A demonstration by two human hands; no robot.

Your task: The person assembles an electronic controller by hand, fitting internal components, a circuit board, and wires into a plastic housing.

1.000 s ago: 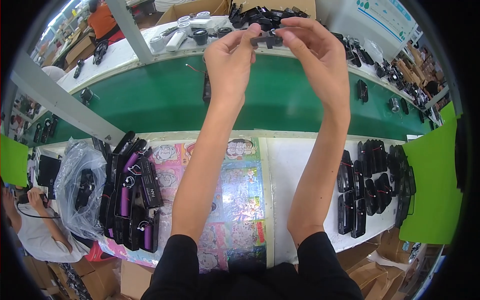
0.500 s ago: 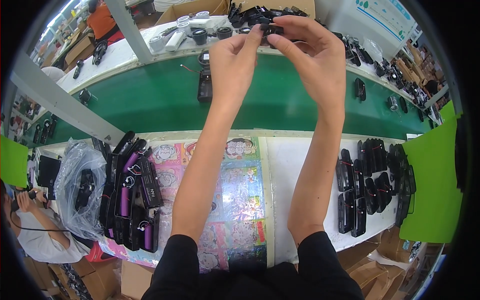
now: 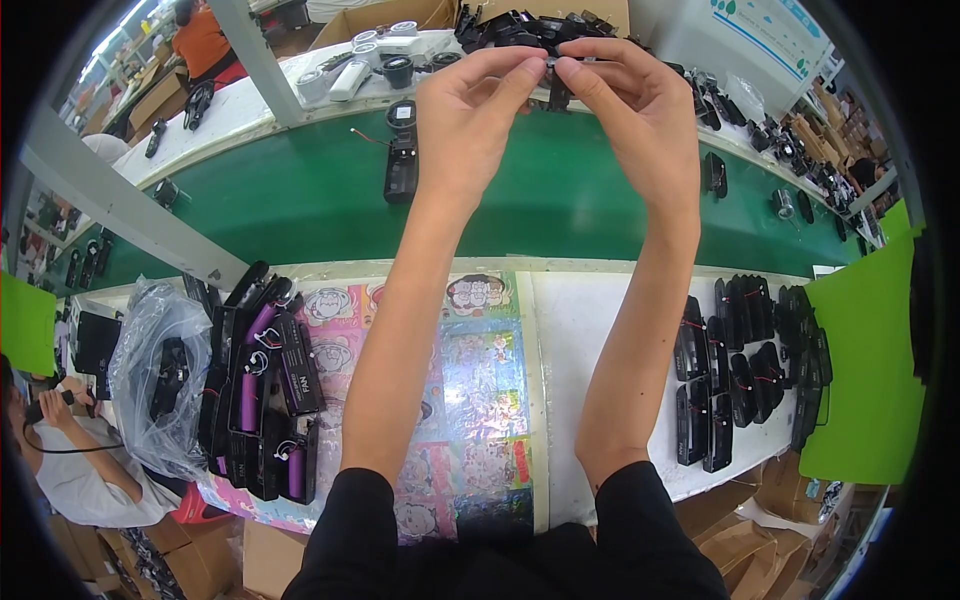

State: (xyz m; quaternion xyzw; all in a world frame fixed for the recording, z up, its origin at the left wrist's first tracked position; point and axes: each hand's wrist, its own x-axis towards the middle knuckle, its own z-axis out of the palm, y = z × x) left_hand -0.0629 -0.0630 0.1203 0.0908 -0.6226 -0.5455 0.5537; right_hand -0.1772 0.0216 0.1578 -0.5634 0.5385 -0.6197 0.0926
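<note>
Both my arms reach out over the green belt (image 3: pixel 560 225). My left hand (image 3: pixel 475 125) and my right hand (image 3: pixel 640 125) meet at the far side, thumbs and fingertips pinching one small black plastic part (image 3: pixel 557 92) between them. Its exact kind is too small to make out. Left of my left wrist, on the belt, lies an open black casing (image 3: pixel 401 172) with a red-and-white wire and a round black piece (image 3: pixel 402 114) at its far end.
At left, black casings with purple cylindrical cells (image 3: pixel 250 400) are piled beside a clear plastic bag (image 3: pixel 160 380). Rows of black casings (image 3: pixel 715 390) stand at right. The far shelf carries black parts (image 3: pixel 520 28) and white-and-black round pieces (image 3: pixel 398 72). A co-worker (image 3: pixel 90 450) sits at left.
The small black part has turned from lying sideways to hanging downward between my fingertips. My right hand shifted slightly right. The open casing on the belt moved a little left.
</note>
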